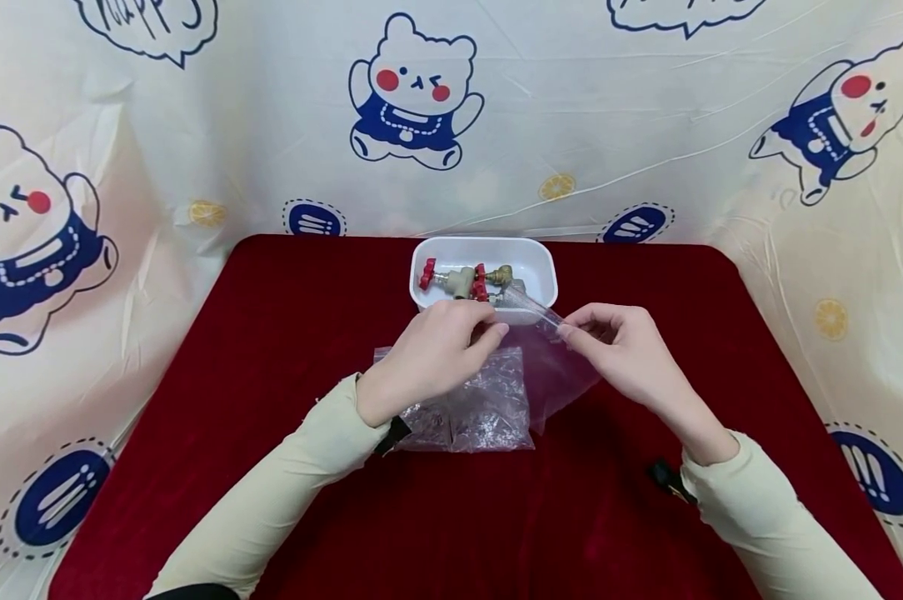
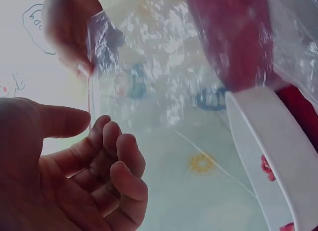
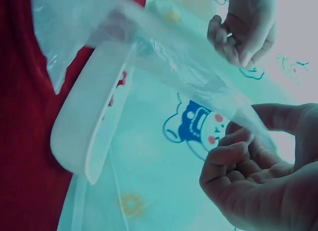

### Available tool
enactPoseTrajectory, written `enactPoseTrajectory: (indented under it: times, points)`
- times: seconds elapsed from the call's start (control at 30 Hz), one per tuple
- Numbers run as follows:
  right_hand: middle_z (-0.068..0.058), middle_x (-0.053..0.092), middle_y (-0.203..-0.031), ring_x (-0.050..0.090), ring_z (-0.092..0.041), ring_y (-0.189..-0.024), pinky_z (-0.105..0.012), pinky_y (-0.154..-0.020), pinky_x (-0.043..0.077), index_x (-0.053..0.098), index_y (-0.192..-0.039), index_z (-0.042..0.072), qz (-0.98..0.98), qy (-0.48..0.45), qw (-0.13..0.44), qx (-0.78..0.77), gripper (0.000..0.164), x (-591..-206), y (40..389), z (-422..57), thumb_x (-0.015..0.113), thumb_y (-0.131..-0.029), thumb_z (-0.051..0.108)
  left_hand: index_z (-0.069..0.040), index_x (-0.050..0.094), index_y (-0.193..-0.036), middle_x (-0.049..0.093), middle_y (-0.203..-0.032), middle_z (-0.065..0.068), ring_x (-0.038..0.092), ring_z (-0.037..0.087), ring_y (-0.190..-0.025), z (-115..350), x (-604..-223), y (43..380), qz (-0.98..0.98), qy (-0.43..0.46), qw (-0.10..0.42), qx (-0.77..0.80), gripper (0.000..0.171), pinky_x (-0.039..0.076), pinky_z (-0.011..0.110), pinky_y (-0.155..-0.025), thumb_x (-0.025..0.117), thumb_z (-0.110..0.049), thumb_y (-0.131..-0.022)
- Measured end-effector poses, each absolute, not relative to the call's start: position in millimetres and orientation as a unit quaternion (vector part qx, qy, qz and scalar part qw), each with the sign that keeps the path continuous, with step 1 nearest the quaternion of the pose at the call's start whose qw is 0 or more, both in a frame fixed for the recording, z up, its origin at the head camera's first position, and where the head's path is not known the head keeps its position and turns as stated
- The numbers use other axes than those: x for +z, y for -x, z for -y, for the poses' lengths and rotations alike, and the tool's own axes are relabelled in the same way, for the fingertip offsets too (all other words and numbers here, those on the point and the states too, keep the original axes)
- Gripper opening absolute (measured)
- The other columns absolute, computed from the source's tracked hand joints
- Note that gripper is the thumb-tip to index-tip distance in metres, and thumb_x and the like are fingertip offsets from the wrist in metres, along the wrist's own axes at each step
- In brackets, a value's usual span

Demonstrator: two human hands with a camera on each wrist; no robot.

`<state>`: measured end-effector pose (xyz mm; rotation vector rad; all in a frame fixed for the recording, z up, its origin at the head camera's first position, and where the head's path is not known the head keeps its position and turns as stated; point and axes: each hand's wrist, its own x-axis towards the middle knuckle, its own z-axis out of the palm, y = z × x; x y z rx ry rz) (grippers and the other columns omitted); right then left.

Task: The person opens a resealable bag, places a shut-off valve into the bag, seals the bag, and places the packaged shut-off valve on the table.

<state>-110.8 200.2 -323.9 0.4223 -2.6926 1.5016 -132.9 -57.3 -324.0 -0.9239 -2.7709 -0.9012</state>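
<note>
My right hand (image 1: 616, 342) pinches the edge of a clear plastic zip bag (image 1: 560, 375) between thumb and fingers, to the right of the table's middle. In the left wrist view the bag (image 2: 154, 57) is spread out and see-through. My left hand (image 1: 444, 337) hovers to the left of it, fingers loosely bent and thumb apart, holding nothing. From the right wrist view, a gap shows between the left hand (image 3: 246, 32) and the bag (image 3: 184, 67). Behind the hands, a white tray (image 1: 545, 271) holds several valves (image 1: 459, 282) with red handles.
More clear plastic bags (image 1: 489, 412) lie flat on the dark red tablecloth (image 1: 309, 292), below the left hand and partly hidden by it. A white curtain (image 1: 271, 108) printed with bears hangs behind the table and at both sides.
</note>
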Motion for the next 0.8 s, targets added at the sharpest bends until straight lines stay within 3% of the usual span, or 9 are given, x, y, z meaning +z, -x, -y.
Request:
enactPoseTrajectory:
  times: [0.27,0.47,0.67,0.8]
  points:
    - [-0.004,0.075,-0.082,0.067,-0.018,-0.067,-0.026,-0.056,0.054,0.081,-0.099,0.007,0.856,-0.133,0.028,0.498,0.011,-328.5,108.2,-187.5,0.076,-0.099,0.016,-0.015,0.070,-0.094,0.056,-0.072,-0.006,0.051,0.010,-0.065,52.4,-330.0,130.3,0.888,0.317,0.068,-0.326,0.014,0.045,0.029,-0.058,0.064,-0.021,-0.105]
    - [-0.007,0.075,-0.078,0.068,-0.019,-0.064,-0.028,-0.054,0.055,0.081,-0.102,0.004,0.851,-0.132,0.004,0.508,0.015,-334.1,108.7,-175.2,0.072,-0.101,0.016,-0.015,0.072,-0.100,0.057,-0.070,-0.006,0.049,0.011,-0.061,49.7,-335.9,133.3,0.876,0.310,0.035,-0.368,0.016,0.043,0.029,-0.056,0.061,-0.025,-0.107]
    - [-0.014,0.078,-0.086,0.074,-0.028,-0.065,-0.035,-0.056,0.060,0.078,-0.111,-0.001,0.823,-0.149,-0.022,0.548,0.017,-336.8,109.3,-161.2,0.071,-0.101,0.011,-0.014,0.075,-0.103,0.068,-0.081,-0.008,0.059,0.010,-0.066,50.8,-338.8,140.2,0.847,0.313,-0.004,-0.429,0.020,0.050,0.029,-0.063,0.060,-0.025,-0.108]
    - [-0.010,0.078,-0.089,0.072,-0.030,-0.066,-0.034,-0.055,0.059,0.077,-0.121,0.005,0.824,-0.168,-0.004,0.542,0.022,-341.2,108.6,-154.7,0.072,-0.100,0.009,-0.014,0.076,-0.102,0.069,-0.081,-0.002,0.061,0.013,-0.065,52.7,-339.2,144.8,0.838,0.296,-0.035,-0.458,0.022,0.052,0.031,-0.061,0.059,-0.025,-0.109]
